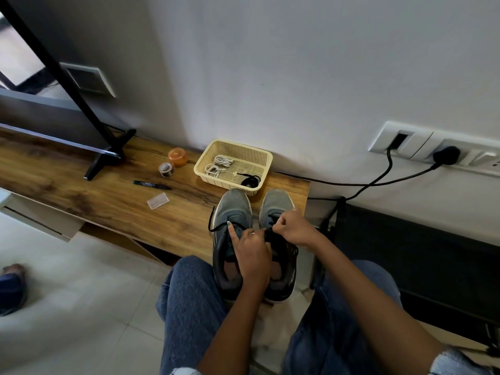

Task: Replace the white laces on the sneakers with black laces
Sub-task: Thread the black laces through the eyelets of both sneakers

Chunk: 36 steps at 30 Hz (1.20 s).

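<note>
Two grey sneakers stand side by side at the near edge of the wooden bench, toes toward the wall. The left sneaker (pixel 232 209) has a black lace (pixel 216 228) threaded, with a loose end trailing off its left side. My left hand (pixel 253 253) lies over the gap between the shoes, index finger stretched out, the other fingers pinching the black lace of the right sneaker (pixel 276 204). My right hand (pixel 293 228) pinches the same lace above the right sneaker's eyelets. Two bundled white laces (pixel 219 165) and a coiled black lace (pixel 250 182) lie in a cream basket (pixel 266 158).
On the wooden bench (pixel 108 201) lie a black marker (pixel 151 184), a small clear packet (pixel 158 200), a tape roll (pixel 166 169) and an orange jar (pixel 178 157). A TV stand foot (pixel 108 155) stands at the left. Black cables (pixel 378 180) run from wall sockets at right.
</note>
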Each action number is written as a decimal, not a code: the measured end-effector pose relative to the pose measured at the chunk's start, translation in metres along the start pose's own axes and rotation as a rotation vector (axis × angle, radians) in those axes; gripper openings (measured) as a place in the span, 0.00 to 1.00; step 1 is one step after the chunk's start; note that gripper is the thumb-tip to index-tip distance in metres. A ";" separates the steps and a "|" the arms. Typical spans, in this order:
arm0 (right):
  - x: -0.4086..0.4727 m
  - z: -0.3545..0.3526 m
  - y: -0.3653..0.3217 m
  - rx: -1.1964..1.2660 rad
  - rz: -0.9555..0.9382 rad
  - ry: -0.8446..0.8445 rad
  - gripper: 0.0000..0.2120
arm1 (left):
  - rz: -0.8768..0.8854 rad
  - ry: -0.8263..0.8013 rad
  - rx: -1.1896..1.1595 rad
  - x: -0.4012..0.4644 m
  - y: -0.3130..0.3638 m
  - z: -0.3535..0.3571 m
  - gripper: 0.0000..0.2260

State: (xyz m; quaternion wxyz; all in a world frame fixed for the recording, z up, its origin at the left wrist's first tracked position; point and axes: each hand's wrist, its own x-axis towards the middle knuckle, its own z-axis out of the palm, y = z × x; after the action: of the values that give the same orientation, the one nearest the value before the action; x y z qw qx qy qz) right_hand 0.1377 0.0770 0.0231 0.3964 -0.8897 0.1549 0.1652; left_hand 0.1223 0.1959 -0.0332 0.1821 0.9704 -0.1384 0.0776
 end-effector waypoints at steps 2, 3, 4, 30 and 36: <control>-0.003 0.001 0.006 0.063 -0.017 0.024 0.18 | -0.005 -0.011 -0.003 0.000 0.000 0.001 0.09; -0.005 0.002 0.009 0.109 -0.022 0.053 0.16 | -0.010 -0.018 -0.007 0.000 0.000 0.001 0.08; -0.007 0.001 0.011 0.173 -0.015 0.088 0.14 | -0.016 -0.024 -0.009 0.000 0.000 0.000 0.08; -0.058 0.027 0.036 -0.060 0.028 0.441 0.09 | -0.053 -0.141 0.101 -0.002 -0.003 -0.008 0.10; -0.057 0.031 0.042 0.012 0.035 0.469 0.13 | -0.065 -0.181 0.109 -0.001 -0.001 -0.015 0.12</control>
State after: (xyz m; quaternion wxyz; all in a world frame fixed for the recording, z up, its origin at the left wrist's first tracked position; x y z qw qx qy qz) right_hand 0.0638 0.0822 -0.0003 0.3519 -0.8986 0.2590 -0.0400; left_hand 0.1203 0.2028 -0.0203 0.1180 0.9859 -0.1181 -0.0089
